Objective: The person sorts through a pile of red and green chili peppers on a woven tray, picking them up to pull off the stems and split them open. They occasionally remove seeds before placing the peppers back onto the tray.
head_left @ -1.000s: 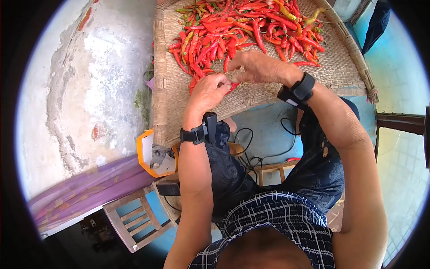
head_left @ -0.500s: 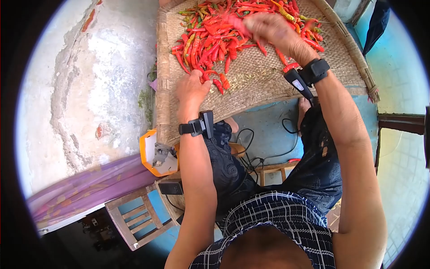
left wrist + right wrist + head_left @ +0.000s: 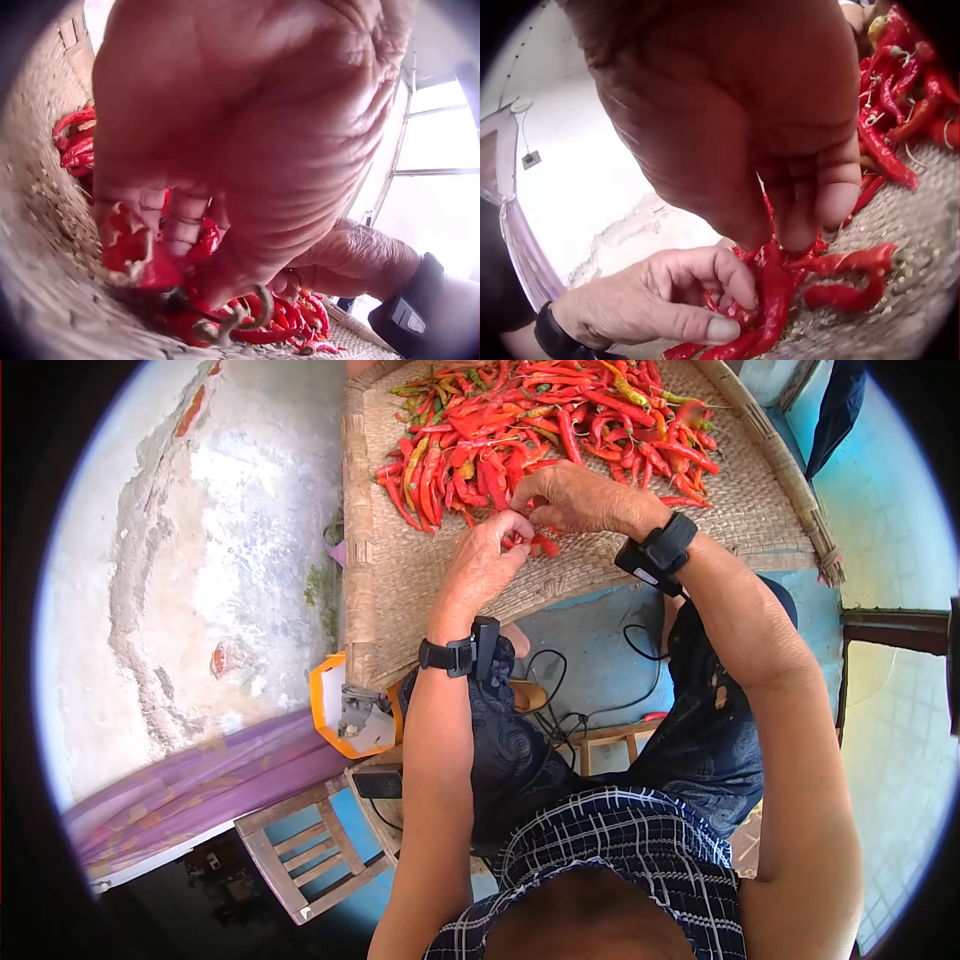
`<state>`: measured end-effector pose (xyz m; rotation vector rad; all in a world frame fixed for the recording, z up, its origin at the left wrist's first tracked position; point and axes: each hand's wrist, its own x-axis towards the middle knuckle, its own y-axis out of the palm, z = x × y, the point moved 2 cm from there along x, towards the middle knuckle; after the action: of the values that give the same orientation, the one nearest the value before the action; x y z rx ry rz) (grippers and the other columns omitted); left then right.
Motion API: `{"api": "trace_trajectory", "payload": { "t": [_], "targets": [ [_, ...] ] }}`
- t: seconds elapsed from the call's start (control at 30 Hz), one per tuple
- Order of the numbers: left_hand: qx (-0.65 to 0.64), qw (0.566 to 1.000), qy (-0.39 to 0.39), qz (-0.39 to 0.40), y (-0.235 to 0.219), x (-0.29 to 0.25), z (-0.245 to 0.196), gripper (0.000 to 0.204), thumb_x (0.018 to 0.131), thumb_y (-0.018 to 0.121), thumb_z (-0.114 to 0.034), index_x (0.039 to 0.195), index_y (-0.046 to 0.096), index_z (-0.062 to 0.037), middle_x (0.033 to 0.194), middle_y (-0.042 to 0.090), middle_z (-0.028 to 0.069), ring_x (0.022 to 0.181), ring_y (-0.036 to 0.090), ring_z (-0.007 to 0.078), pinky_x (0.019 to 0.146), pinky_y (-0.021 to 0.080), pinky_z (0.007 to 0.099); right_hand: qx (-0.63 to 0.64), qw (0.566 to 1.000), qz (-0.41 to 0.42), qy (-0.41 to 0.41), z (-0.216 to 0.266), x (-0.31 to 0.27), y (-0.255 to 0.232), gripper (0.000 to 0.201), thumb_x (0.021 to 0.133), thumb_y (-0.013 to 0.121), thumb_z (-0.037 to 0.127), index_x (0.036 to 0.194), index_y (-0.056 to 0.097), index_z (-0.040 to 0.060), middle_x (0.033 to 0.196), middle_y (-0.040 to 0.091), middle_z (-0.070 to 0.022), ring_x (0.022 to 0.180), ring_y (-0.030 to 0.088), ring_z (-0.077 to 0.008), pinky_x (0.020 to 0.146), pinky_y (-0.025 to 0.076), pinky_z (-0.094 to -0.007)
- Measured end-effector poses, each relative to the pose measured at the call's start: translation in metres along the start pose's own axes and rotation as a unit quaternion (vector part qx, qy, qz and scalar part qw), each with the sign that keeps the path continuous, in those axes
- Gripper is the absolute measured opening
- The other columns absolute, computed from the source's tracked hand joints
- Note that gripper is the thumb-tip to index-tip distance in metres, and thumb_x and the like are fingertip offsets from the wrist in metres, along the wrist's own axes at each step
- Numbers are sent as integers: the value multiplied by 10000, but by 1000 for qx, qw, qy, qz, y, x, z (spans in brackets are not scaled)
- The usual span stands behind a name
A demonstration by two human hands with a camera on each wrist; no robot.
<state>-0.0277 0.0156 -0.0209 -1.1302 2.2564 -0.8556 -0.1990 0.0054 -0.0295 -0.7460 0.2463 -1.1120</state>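
Observation:
My left hand (image 3: pixel 487 565) is over the near part of a woven tray (image 3: pixel 420 585), its fingers curled round several red chili peppers (image 3: pixel 545 546). In the left wrist view a torn-open chili (image 3: pixel 127 244) shows a hollow end beside the palm, with curled green stems (image 3: pixel 240 324) below. Just to the right, my right hand (image 3: pixel 590 500) meets it, bent down at the fingertips. Between its thumb and fingers it pinches a red chili (image 3: pixel 774 296), whose thin tip points up in the right wrist view; the left thumb lies close by.
A heap of mostly red chilies (image 3: pixel 560 420), some yellow and green, covers the tray's far part. Pale seeds (image 3: pixel 911 281) are scattered on the weave. A rough wall (image 3: pixel 240 530) stands at left, with an orange-rimmed box (image 3: pixel 325 710) and a wooden chair (image 3: pixel 300 850) below. Black cables (image 3: pixel 560 705) lie under the tray.
Half a second ago my right hand was out at the heap and my left rested on chilies near the tray's left side. Now both have come together, the left gripping chilies.

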Motion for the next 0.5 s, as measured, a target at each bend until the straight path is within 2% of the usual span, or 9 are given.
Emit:
{"api": "trace_trajectory", "payload": {
  "t": [0.07,0.13,0.27,0.3,0.37,0.43,0.5],
  "targets": [
    [3,997,61,-46,-3,0,-4,119,774,594,-56,891,572,-60,753,561,39,714,535,78,625,430,229,28,999,27,26,3,0,0,228,754,591,22,971,657,53,835,662,-165,811,647,-296,704,503,-368],
    [-38,996,61,-53,-8,-2,-5,126,780,578,-46,905,561,-52,777,559,29,707,526,81,635,428,225,-9,1000,-9,-12,10,-2,-4,241,759,570,-15,976,656,45,878,659,-173,859,643,-280,721,498,-357],
    [-150,985,77,-41,-12,2,9,162,817,525,-44,978,514,-35,852,562,24,702,520,92,654,432,219,9,1000,-4,-8,8,0,0,236,762,589,14,988,651,51,872,659,-162,845,642,-275,716,497,-351],
    [-151,985,76,-43,-15,0,2,162,817,525,-44,978,514,-35,852,562,24,702,520,92,654,432,219,3,1000,-1,-23,6,1,0,258,764,620,51,1021,629,42,852,651,-159,806,631,-266,708,490,-352],
    [-235,972,11,-27,-19,-4,-9,190,844,491,-54,1033,485,-37,872,571,49,696,524,85,623,430,209,-3,999,2,-39,2,4,2,298,765,651,89,1055,608,34,832,643,-156,768,621,-258,699,484,-354],
    [-231,972,17,-30,-20,-4,-7,189,859,483,-67,1047,477,-42,874,575,53,686,522,78,601,424,202,32,999,31,1,4,6,0,292,777,671,126,1045,600,34,776,631,-121,714,602,-210,666,479,-338],
    [-227,973,23,-32,-20,-4,-7,189,874,474,-80,1060,469,-46,875,578,57,675,519,70,580,419,195,41,999,9,20,11,5,-3,267,784,674,141,1014,597,28,746,619,-106,692,592,-189,646,475,-331]
  ]
}}
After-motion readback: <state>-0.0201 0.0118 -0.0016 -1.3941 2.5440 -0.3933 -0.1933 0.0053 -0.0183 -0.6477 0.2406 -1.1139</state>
